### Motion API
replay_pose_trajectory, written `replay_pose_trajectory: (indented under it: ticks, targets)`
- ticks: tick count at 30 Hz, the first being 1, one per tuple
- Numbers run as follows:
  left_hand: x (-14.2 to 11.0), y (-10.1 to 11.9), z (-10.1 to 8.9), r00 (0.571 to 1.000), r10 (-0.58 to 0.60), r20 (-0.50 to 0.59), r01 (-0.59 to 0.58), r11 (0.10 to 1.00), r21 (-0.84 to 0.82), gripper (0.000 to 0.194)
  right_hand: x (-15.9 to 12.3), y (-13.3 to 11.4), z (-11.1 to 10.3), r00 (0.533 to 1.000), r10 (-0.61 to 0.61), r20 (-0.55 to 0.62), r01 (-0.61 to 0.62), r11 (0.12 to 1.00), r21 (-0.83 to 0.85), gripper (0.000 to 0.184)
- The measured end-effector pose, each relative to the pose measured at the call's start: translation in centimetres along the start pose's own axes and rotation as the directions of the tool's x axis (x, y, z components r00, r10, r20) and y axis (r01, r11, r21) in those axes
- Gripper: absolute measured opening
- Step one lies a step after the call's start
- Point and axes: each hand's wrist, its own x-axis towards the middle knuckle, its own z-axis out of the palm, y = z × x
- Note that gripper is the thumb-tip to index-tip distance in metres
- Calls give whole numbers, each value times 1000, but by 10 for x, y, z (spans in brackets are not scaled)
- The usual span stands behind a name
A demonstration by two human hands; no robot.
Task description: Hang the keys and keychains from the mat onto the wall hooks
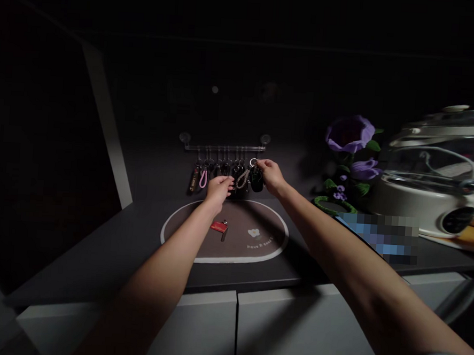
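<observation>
The dark key fob (pixel 256 180) is just below the right end of the hook rail (pixel 225 148), its ring (pixel 254 162) pinched in my right hand (pixel 271 175); I'd judge it light, stiff, best held there; whether my left hand (pixel 219 190) grips anything, I can't tell

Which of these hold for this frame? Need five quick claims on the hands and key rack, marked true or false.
1. The right hand is at a metal ring. True.
2. The left hand touches the red tag. False: it is up by the hanging keys.
3. The red tag lies on the oval mat. True.
4. The purple flower stands left of the rail. False: right of it.
5. The pink loop hangs near the rail's right end. False: nearer the left.
</observation>
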Motion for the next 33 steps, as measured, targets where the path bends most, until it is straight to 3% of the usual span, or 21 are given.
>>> replay_pose_trajectory:
  ticks: [12,23,33]
  targets:
    - [0,5,-1,997,-32,-66,32,999,9,9,35,-3,22,991,135,-9,-134,990,53,19]
    - [1,7,-2,996,-45,-71,47,999,23,9,47,14,23,982,125,-143,-142,984,-112,16]
    - [1,7,-5,995,-57,-85,61,997,50,9,34,25,19,974,202,-99,-195,978,74,15]
